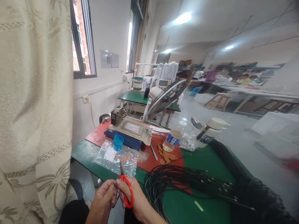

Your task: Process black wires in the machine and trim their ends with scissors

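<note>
Left hand (106, 194): lower centre, wrist at the bottom edge, thumb and fingers pinched together; anything between them too small to tell.
Right hand (137, 193): beside it, fingertips meeting the left's, clenched round red-handled scissors (123, 178), blades pointing up the frame.
Table (173, 203): green; left edge slants down from left of centre to the hands. Room: strip of green between clear plastic bag (101, 157), ahead, and black cables (163, 174), right of the right hand.
Beyond the bag: blue cup (118, 143), blue-based metal apparatus (125, 138).
Right of centre: liquid-filled bottle (173, 140); fan (167, 98) behind.
Far left: patterned curtain (35, 93).
</note>
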### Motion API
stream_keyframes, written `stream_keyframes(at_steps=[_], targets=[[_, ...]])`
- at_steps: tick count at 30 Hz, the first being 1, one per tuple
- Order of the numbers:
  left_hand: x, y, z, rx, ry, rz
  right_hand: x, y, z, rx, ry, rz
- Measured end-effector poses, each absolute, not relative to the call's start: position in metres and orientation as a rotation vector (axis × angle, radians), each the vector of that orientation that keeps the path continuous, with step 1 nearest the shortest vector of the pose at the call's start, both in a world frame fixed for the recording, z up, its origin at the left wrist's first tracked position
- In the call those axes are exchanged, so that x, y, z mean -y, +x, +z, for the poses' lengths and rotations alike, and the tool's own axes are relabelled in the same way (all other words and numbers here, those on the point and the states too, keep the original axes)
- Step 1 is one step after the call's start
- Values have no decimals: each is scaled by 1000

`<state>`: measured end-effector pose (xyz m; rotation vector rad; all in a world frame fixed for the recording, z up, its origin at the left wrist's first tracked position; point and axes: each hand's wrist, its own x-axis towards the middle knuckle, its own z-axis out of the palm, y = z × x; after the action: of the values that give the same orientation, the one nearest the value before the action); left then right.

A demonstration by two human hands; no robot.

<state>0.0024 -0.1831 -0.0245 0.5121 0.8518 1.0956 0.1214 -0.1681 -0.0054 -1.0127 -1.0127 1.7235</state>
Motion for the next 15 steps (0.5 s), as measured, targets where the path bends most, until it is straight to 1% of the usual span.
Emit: stream_keyframes(at_steps=[2,4,5,7,9,10,12,15], targets=[[183,3,-23,-849,532,1104,168,122,-6,1046,-1013,1718],[183,3,-20,-837,481,1133,169,123,-10,1173,-1066,1591],[182,3,-19,-820,428,1147,169,125,-12,1295,-1102,1432],[180,2,-18,-760,291,1148,169,130,-16,1607,-1118,943],[178,2,-19,-702,157,1130,169,135,-17,1899,-984,394],[177,1,-20,-679,98,1125,169,138,-15,2019,-887,183],[176,1,-21,-645,-16,1105,169,142,-10,2214,-716,-73],[176,2,-21,-623,-43,1046,168,144,-2,2370,-583,-191]])
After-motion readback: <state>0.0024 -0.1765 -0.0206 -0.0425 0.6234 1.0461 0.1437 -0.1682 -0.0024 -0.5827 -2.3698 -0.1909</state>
